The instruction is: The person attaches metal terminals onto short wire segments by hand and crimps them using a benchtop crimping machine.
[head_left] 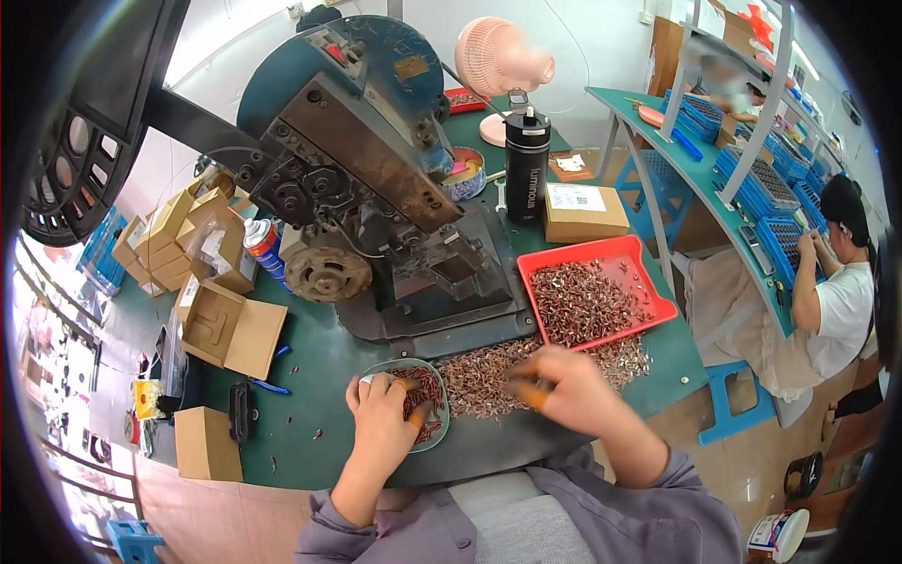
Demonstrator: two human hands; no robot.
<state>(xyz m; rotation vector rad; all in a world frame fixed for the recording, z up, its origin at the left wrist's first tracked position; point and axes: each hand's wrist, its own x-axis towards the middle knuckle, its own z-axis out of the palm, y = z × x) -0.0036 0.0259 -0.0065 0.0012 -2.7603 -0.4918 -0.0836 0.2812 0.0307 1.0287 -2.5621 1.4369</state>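
Note:
My left hand is at a small clear-rimmed dish of dark red parts, its covered fingertips down among them. Whether it pinches any part is too small to tell. My right hand, blurred, is over a loose pile of small reddish and metallic parts on the green table; its fingers are curled and what they hold, if anything, is unclear. Beyond it, a red tray holds many similar parts. Behind the pile stands a heavy press machine.
Left are an open cardboard box, another box, a spray can and blue-handled pliers. Behind the tray are a black bottle, a carton and a pink fan. A co-worker sits at the right table.

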